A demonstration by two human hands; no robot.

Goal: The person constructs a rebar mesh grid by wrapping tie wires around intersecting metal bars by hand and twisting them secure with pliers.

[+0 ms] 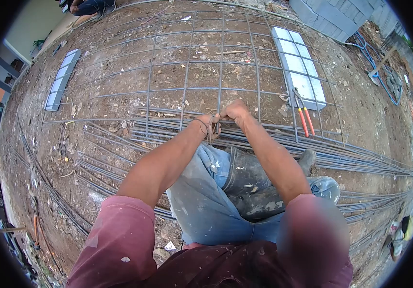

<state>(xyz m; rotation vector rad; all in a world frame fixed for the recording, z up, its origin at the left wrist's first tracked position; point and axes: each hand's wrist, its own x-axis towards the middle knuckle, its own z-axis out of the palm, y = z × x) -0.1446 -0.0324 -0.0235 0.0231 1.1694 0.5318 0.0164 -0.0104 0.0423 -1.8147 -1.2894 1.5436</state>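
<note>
My left hand (208,125) is closed around thin tie wire (209,138), with strands hanging below the fingers and a loop near the wrist. Close beside it, my right hand (235,110) has its fingers pinched together at a bar crossing; what they grip is too small to make out. Both hands meet at the near edge of a steel rebar mesh (185,76). Pincers with orange handles (304,115) lie on the mesh to the right, jaws against a white block.
White blocks at the right (298,67) and left (62,79) lie under the mesh. Loose rebar (360,161) runs beneath my hands and legs. Blue hose (367,53) and a hoe (379,65) lie far right. Another person (91,7) crouches at the upper left.
</note>
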